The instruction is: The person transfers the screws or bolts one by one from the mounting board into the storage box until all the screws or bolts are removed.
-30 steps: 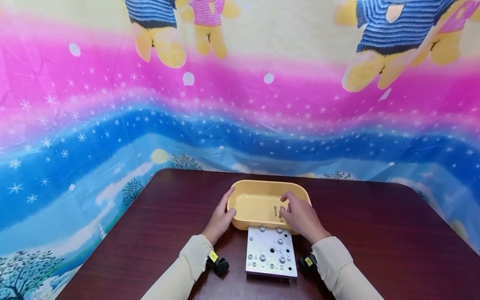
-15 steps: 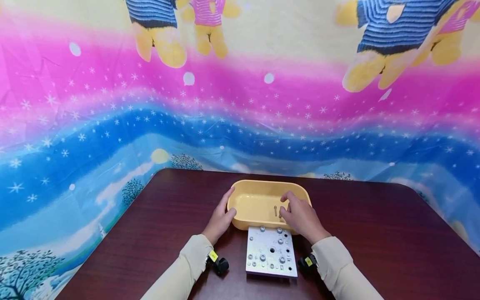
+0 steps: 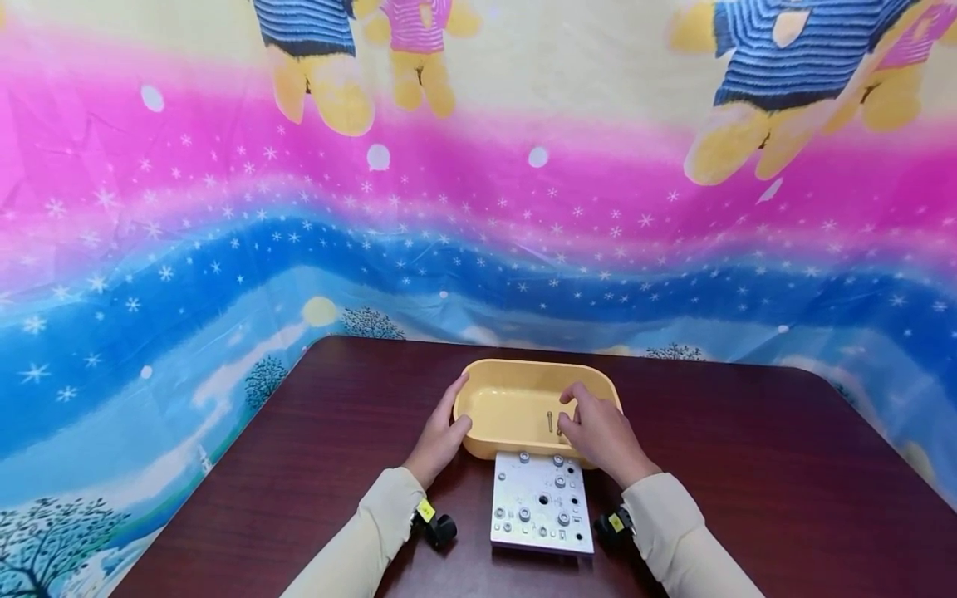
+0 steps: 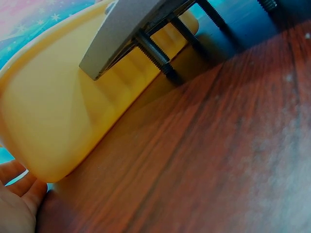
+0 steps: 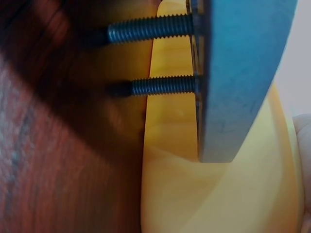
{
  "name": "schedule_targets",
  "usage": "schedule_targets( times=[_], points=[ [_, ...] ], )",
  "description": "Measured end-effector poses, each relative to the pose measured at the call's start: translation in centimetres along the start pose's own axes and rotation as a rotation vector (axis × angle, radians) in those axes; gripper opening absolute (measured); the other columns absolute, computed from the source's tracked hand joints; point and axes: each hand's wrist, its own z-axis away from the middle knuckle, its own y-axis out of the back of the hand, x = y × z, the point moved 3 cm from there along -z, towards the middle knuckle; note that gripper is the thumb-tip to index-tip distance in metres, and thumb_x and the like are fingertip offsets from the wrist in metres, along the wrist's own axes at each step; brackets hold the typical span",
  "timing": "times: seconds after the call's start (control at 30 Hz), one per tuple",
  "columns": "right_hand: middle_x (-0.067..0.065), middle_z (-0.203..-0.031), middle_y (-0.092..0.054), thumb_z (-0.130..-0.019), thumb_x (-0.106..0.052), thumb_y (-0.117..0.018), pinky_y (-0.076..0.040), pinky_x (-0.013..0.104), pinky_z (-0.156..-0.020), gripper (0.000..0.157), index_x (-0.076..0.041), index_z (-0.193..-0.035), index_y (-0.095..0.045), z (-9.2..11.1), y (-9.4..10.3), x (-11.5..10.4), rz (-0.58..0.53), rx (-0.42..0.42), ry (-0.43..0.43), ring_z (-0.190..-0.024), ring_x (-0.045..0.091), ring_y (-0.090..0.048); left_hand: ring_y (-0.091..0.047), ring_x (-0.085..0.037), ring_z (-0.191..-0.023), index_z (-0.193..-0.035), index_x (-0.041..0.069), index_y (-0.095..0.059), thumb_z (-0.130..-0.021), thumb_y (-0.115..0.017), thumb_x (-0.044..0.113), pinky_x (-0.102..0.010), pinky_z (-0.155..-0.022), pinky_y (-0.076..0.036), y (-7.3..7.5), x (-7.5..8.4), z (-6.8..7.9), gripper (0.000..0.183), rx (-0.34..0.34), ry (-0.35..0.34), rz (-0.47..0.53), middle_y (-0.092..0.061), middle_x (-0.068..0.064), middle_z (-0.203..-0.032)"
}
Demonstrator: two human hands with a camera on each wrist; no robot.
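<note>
My left hand grips the left end of a yellow plastic tray, its thumb at the rim and its fingers along the outer wall. In the left wrist view, fingertips touch that wall. My right hand reaches over the tray's right end, index finger bent and thumb held apart from it. A small screw lies in the tray beside that thumb, and a second screw is partly hidden by it. Nothing shows between the right thumb and index finger; the other right fingers are hidden.
A silver metal plate with several socket-head screws and holes stands before the tray, between my wrists. Threaded bolts stick out beneath it. Everything stands on a dark red-brown table; a printed cloth hangs behind.
</note>
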Motion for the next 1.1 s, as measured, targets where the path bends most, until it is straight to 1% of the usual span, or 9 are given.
schedule_targets(
  times=[0.1,0.23,0.37,0.5,0.63,0.7,0.87,0.97,1.1],
  points=[
    [0.001,-0.057,-0.050,-0.090,-0.020,-0.059,-0.037,0.032,-0.045,0.029,-0.009,-0.117,-0.056,0.0,0.0,0.0,-0.006,0.000,0.011,-0.046,0.017,-0.044,-0.026,-0.022,-0.141,-0.153,0.024,-0.028,-0.087,-0.047,0.004,-0.047,-0.107,-0.027,0.0,-0.5,-0.2,0.072,0.013,-0.005,-0.003,-0.024,0.001,-0.157],
    [0.001,-0.057,-0.049,-0.091,-0.022,-0.059,-0.037,0.032,-0.044,0.030,-0.010,-0.118,-0.056,0.0,0.2,0.1,-0.035,-0.005,0.014,-0.045,0.018,-0.044,-0.026,-0.018,-0.141,-0.152,0.028,-0.028,-0.087,-0.047,0.007,-0.045,-0.107,-0.028,-0.1,-0.7,-0.2,0.072,0.015,-0.002,-0.008,-0.025,0.006,-0.156],
    [0.002,-0.056,-0.048,-0.091,-0.021,-0.060,-0.037,0.032,-0.042,0.028,-0.011,-0.117,-0.056,0.2,0.5,-0.1,-0.073,0.003,0.035,-0.045,0.018,-0.044,-0.027,-0.016,-0.140,-0.153,0.030,-0.028,-0.087,-0.047,0.008,-0.044,-0.107,-0.029,-0.2,-0.8,-0.2,0.072,0.008,0.012,-0.009,-0.025,0.008,-0.156],
    [0.002,-0.056,-0.048,-0.091,-0.021,-0.061,-0.036,0.031,-0.042,0.028,-0.010,-0.116,-0.056,0.4,0.9,-0.8,-0.089,0.000,0.071,-0.045,0.018,-0.044,-0.027,-0.019,-0.141,-0.153,0.027,-0.027,-0.088,-0.047,0.006,-0.045,-0.106,-0.029,-0.2,-0.6,-0.3,0.071,0.010,-0.005,-0.011,-0.025,0.005,-0.157],
    [0.002,-0.056,-0.048,-0.091,-0.020,-0.063,-0.037,0.030,-0.042,0.026,-0.008,-0.113,-0.056,0.9,1.2,-1.8,-0.108,-0.051,0.092,-0.044,0.017,-0.043,-0.027,-0.025,-0.141,-0.153,0.021,-0.027,-0.088,-0.046,0.002,-0.047,-0.106,-0.028,-0.1,0.0,-0.2,0.071,0.007,-0.014,-0.005,-0.024,-0.001,-0.157],
    [0.001,-0.055,-0.048,-0.090,-0.018,-0.063,-0.037,0.029,-0.043,0.021,-0.009,-0.108,-0.056,1.2,1.3,-2.3,-0.103,-0.085,0.104,-0.044,0.015,-0.043,-0.027,-0.028,-0.141,-0.153,0.017,-0.027,-0.088,-0.046,0.001,-0.048,-0.106,-0.028,0.0,0.9,0.2,0.070,0.000,-0.010,-0.006,-0.024,-0.005,-0.157],
    [-0.002,-0.056,-0.049,-0.085,-0.012,-0.062,-0.038,0.027,-0.046,0.015,-0.011,-0.097,-0.053,1.8,1.3,-3.5,-0.020,-0.154,0.167,-0.046,0.011,-0.046,-0.027,-0.030,-0.141,-0.153,0.011,-0.026,-0.087,-0.045,0.001,-0.048,-0.106,-0.029,0.3,2.9,1.1,0.070,-0.013,0.002,-0.011,-0.024,-0.009,-0.157],
    [-0.003,-0.057,-0.049,-0.084,-0.011,-0.062,-0.038,0.027,-0.048,0.016,-0.012,-0.095,-0.052,2.2,1.4,-4.0,0.017,-0.177,0.191,-0.048,0.011,-0.045,-0.027,-0.030,-0.141,-0.153,0.011,-0.027,-0.087,-0.045,0.001,-0.048,-0.106,-0.029,0.3,3.1,1.3,0.069,-0.009,0.000,-0.007,-0.025,-0.010,-0.157],
    [-0.001,-0.058,-0.049,-0.085,-0.010,-0.064,-0.037,0.027,-0.047,0.016,-0.012,-0.095,-0.052,2.6,1.6,-4.6,0.014,-0.226,0.194,-0.048,0.013,-0.044,-0.026,-0.030,-0.141,-0.153,0.010,-0.027,-0.088,-0.045,0.001,-0.048,-0.107,-0.028,0.4,3.1,1.3,0.068,-0.008,-0.010,-0.012,-0.025,-0.009,-0.157]
  ],
)
